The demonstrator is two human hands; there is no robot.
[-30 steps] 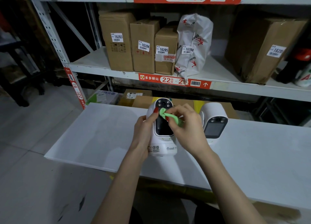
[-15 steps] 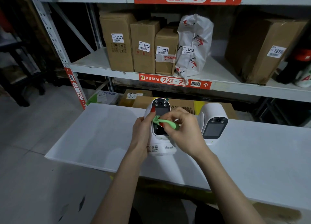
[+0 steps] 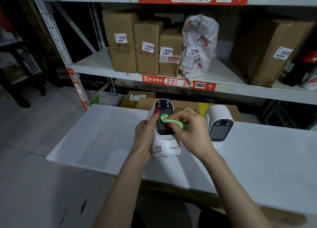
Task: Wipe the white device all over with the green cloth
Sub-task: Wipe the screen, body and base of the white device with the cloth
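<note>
Gripping white device (image 3: pixel 164 142), left hand (image 3: pixel 145 133); pinching green cloth (image 3: pixel 169 120), right hand (image 3: pixel 190 131), fingertips hidden.

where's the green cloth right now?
Head view, centre: the green cloth is pinched in the right hand and pressed on the dark screen of the white device, which the left hand grips.

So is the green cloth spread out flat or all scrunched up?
Scrunched up. The green cloth is bunched into a narrow roll pinched in the right hand, its tip pressed against the white device's dark screen.
</note>
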